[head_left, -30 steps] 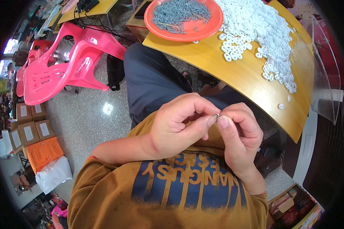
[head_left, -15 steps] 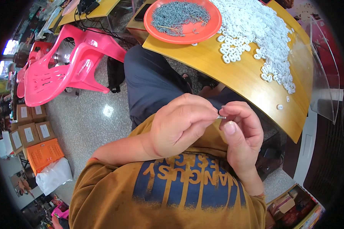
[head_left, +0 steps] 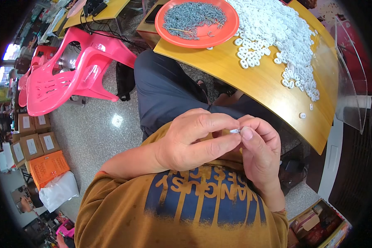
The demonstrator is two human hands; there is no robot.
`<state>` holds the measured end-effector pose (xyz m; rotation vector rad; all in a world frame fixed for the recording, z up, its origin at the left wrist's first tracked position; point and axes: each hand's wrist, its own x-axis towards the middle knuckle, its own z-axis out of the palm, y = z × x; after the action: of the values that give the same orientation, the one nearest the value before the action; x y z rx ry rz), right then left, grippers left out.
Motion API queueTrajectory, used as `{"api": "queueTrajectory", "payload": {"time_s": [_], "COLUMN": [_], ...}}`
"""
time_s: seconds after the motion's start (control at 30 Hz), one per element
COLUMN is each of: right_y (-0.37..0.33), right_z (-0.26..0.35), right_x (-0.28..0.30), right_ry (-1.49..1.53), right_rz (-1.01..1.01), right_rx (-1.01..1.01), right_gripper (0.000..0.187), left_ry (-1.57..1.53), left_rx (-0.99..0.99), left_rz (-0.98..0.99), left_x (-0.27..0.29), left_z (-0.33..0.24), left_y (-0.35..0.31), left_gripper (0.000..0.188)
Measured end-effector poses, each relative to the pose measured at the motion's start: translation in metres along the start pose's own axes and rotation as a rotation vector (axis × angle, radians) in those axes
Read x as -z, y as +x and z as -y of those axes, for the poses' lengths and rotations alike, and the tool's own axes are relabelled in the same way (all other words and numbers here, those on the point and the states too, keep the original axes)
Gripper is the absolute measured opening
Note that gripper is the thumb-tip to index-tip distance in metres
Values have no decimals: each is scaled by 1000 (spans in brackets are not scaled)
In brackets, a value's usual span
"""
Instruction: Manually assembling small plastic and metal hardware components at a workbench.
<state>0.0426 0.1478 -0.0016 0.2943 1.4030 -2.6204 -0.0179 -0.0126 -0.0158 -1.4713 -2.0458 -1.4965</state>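
My left hand is closed, its index finger and thumb curled around a small white piece. At the right end of that piece, the thumb and fingers of my right hand are pinched together on it. Fingertips hide most of the piece, so its full shape does not show. Both hands are held close in front of my brown shirt, above my lap. Beyond them, an orange-red plate holds a heap of small grey metal pieces that look like springs. Next to it lies a large pile of white oval pieces with holes.
The yellow wooden table has its near edge just past my knees. A clear plastic panel stands at its right end. To the left are a pink plastic chair, stacked cardboard boxes and a white bag on the floor.
My hands have drawn down slightly and closer together. A ribbed metal spring showed between the fingers before; now a white piece shows there. The right fingers have closed into a pinch.
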Motion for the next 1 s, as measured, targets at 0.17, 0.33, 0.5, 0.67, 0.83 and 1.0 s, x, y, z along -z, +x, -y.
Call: {"api": "queueTrajectory", "payload": {"time_s": [0.17,0.33,0.5,0.67,0.83,1.0], "right_y": [1,2,1,1,2,1], "right_z": [0,-1,-1,-1,-3,-2], "right_x": [2,1,2,5,4,4], "right_ry": [-60,-6,-13,-37,-170,-299], "right_rz": [34,43,67,58,36,42], "right_rx": [53,47,51,23,171,216], "right_gripper": [10,7,5,4,5,9], "left_ry": [-77,-103,-158,-394,-933,-981], "left_rx": [61,66,173,359,817,831], "left_rz": [0,-67,-98,-75,-58,-100], "left_x": [-2,-6,-1,-8,-3,-1], "left_z": [0,-4,-8,-7,-11,-10], "left_y": [-2,2,5,-2,3,2], "left_gripper": [27,26,28,28,20,18]}}
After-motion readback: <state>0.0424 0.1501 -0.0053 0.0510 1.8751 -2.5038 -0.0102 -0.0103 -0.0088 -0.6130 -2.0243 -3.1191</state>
